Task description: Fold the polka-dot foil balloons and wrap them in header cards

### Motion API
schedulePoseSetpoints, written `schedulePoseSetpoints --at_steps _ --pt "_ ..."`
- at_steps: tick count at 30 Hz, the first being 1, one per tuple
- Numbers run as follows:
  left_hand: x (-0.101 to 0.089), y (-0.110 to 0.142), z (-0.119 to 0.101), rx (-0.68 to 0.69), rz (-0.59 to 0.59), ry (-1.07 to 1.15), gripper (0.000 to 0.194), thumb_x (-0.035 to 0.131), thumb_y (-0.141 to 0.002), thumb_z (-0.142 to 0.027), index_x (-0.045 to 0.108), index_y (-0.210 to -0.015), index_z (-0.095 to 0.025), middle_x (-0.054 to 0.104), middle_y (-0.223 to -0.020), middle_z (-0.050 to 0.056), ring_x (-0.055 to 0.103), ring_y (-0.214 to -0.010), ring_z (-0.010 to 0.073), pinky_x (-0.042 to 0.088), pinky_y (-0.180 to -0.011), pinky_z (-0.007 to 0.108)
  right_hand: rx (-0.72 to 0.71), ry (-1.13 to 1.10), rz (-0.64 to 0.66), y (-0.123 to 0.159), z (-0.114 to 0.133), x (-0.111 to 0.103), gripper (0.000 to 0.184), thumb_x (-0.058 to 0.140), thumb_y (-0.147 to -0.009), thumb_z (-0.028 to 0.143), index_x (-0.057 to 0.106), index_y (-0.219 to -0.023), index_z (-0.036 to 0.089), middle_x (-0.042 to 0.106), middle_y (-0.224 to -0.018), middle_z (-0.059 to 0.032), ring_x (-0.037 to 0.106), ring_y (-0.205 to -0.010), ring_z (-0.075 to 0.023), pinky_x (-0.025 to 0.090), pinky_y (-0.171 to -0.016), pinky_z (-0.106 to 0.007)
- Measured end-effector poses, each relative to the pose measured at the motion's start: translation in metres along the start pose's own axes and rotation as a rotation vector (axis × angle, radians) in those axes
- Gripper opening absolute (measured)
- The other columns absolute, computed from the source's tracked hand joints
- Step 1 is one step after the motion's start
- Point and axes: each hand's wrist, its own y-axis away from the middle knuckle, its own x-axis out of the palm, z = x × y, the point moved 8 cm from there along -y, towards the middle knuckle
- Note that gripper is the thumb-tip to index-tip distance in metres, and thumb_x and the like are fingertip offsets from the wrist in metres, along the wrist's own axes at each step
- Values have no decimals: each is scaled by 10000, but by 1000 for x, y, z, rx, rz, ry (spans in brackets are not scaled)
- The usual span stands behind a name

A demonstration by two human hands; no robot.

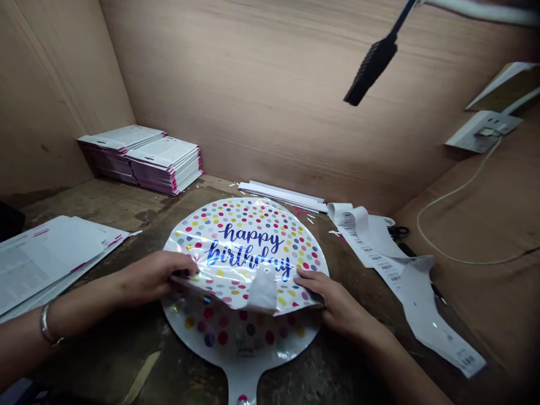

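A flat, shiny "happy birthday" balloon [253, 216] lies on the bench [143, 205], its upper part folded over its tail end. A person's left hand [156, 275] and right hand [337, 298] each grip it, thumb and fingers pinching opposite sides, likely to keep the fold level. Right of the balloon curls a label strip [382, 247]; beyond it, leftward, sit stacked cards [158, 154].

- balloon [242, 219] on the table [320, 377], in the middle
- stacked cards [164, 153] behind it, to the left
- loose cards [54, 247] at left
- paper strips [280, 194] just behind the balloon
- label strip [415, 287] at right
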Motion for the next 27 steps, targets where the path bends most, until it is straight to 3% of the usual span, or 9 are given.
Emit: schedulePoseSetpoints --at_steps 3,6,9,11,13,18,27 --pt "-4 -9 23 1 37 139 274 495 -746 -213 663 -961 -233 644 -1153 47 577 -1048 229 438 -910 307 138 -89 -84 -13 -27 -13 422 569 -713 177 667 -1121 218 589 -1264 -93 536 -1154 -262 388 -995 -414" --pt "-14 -27 59 -231 -29 163 265 474 -765 -271 653 -955 -223 689 -1016 15 617 -950 215 456 -837 271 375 -214 -145 -31 -61 -24 292 494 -776 232 709 -968 183 710 -1003 -64 644 -909 -226 490 -782 -319" --pt "-22 -45 90 -506 -100 108 277 434 -781 -355 638 -891 -202 692 -786 -3 640 -767 210 453 -643 246 483 -176 -155 -54 -81 -31 332 423 -839 347 687 -781 154 694 -686 -34 625 -629 -187 428 -531 -248" --pt "-27 -56 101 -592 -133 67 347 431 -785 -457 641 -859 -191 665 -686 4 628 -693 220 405 -552 245 550 -99 -183 -64 -90 -36 383 423 -844 407 643 -652 159 640 -581 -28 583 -563 -174 353 -482 -237" --pt "-28 -63 108 -616 -136 42 407 440 -769 -534 649 -821 -189 657 -678 11 621 -691 221 374 -537 241 607 -18 -213 -68 -96 -39 381 431 -843 403 614 -604 170 621 -568 -36 571 -572 -173 319 -491 -243" --pt "-26 -62 118 -650 -131 -36 404 431 -768 -548 641 -811 -205 667 -756 33 617 -743 233 350 -573 251 672 117 -238 -69 -99 -40 359 409 -862 401 619 -657 194 663 -682 -76 599 -659 -203 339 -549 -265" --pt "-19 -49 108 -643 -119 -117 399 440 -773 -578 619 -788 -221 663 -709 41 602 -690 241 320 -556 271 676 295 -249 -59 -83 -39 331 374 -891 399 616 -780 202 680 -800 -103 628 -758 -241 347 -567 -285"
